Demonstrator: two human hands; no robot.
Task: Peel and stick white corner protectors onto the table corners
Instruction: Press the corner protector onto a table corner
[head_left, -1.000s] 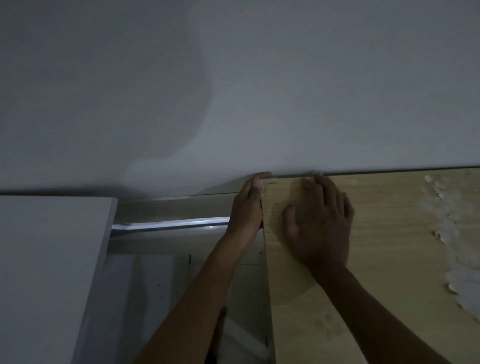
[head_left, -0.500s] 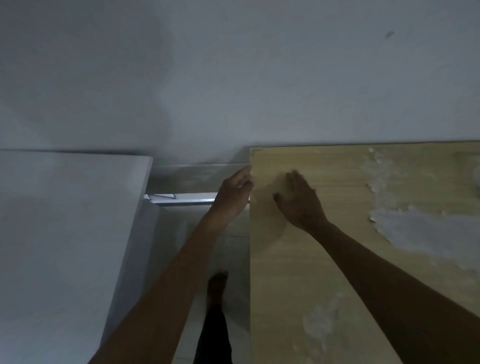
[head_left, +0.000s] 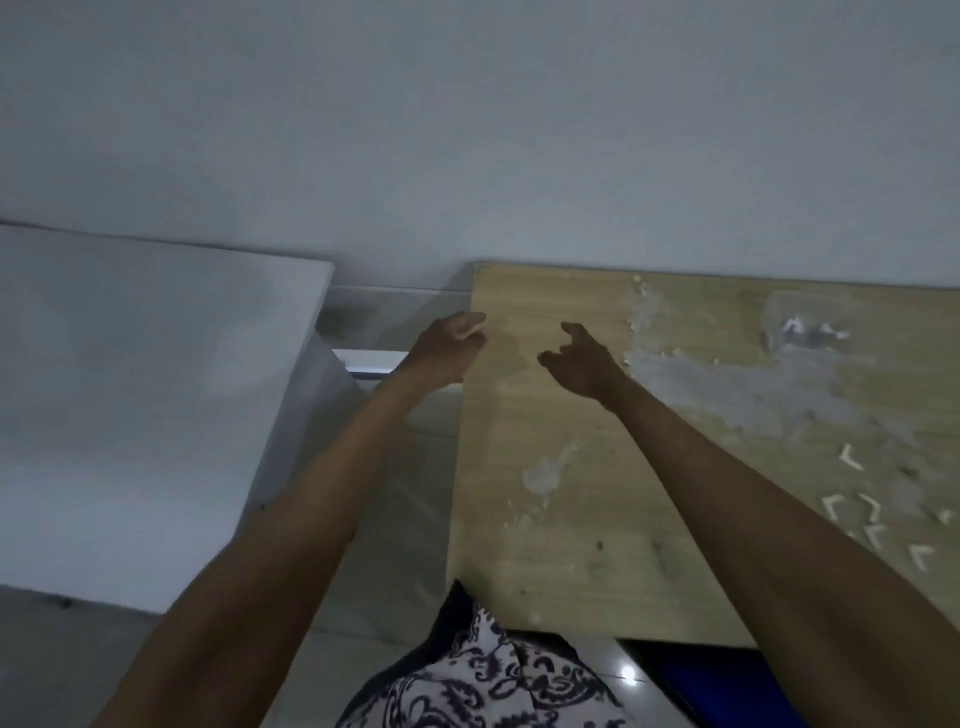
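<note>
From the head camera, both arms reach forward over the wooden table, left hand at its left edge and right hand above it, fingers loosely curled and empty, while white corner protectors lie far right.

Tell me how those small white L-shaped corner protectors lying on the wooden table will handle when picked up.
The corner protectors look tiny and thin, so probably very light and easily scattered by a brush of the hands. Their flat L shape suggests they will not roll. Lying flat on the table, they may need a fingernail to lift; stiffness cannot be judged.
</note>
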